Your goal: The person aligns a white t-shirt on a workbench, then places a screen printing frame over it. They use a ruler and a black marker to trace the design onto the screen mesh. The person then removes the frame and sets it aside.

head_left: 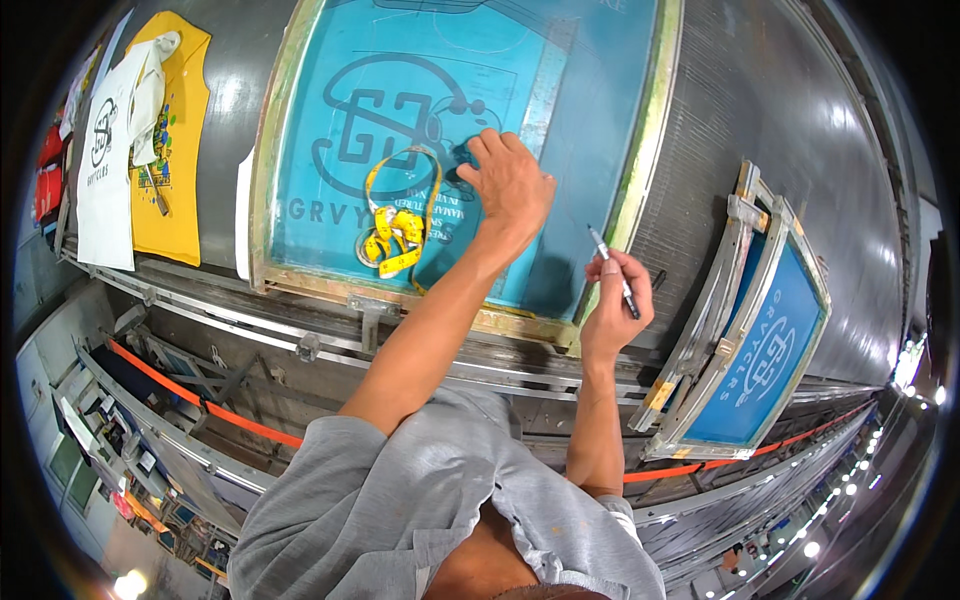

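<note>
A large screen-printing frame (262, 180) with a teal mesh and a dark logo lies on the grey metal table. My left hand (508, 185) rests on the mesh, its fingertips pressing something small and dark near the logo. A coiled yellow measuring tape (395, 235) lies on the mesh just left of that hand. My right hand (615, 300) hovers at the frame's lower right corner, holding a black and white marker pen (612, 268) with its tip pointing up and away.
Two smaller framed screens (770, 350) lean stacked at the right of the table. A yellow shirt (185, 130) and a white shirt (105, 170) lie at the far left. Metal rails with an orange strip (200, 400) run along the table's near edge.
</note>
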`<state>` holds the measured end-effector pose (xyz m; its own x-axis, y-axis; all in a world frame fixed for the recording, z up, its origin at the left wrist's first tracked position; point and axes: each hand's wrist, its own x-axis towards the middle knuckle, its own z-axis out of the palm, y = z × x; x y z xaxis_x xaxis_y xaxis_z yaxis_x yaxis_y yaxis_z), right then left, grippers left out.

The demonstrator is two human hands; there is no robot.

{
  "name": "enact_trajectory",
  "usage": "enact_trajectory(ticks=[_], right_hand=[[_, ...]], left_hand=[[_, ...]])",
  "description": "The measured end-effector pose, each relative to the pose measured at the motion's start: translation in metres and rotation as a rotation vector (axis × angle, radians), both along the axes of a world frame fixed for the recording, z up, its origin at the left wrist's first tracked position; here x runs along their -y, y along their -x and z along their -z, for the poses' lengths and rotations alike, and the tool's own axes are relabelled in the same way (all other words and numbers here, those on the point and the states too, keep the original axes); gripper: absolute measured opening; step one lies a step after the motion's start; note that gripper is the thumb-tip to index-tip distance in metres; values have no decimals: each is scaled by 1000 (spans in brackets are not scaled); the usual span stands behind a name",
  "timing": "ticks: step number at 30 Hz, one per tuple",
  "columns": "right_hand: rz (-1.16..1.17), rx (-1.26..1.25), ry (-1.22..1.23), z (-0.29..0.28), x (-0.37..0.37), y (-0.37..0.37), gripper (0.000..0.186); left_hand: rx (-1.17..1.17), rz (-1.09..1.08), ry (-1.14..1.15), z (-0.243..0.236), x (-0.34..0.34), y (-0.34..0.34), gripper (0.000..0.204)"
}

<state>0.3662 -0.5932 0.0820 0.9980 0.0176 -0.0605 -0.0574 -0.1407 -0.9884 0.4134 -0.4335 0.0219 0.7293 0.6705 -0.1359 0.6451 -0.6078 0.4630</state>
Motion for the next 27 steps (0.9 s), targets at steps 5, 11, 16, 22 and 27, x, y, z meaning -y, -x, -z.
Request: enact_trajectory(ticks=[5,11,16,22,27], right_hand=[[48,30,-7,-6,-23,-27,13],[48,58,14,-9,-28,-42,15],[54,8,-22,-3,-20,-43,14],[70,-50,-29,6,9,-40,15],[63,-61,-99,6,32,-45,16]], left_hand=[[-11,-33,73,10,-11,-9,46],[78,18,89,3,-42,-11,45],[-80,57,300,4,-108,-17,63],[-242,218,71,-21,-130,-18,70],[-57,700,-186,6,-142,12,78]])
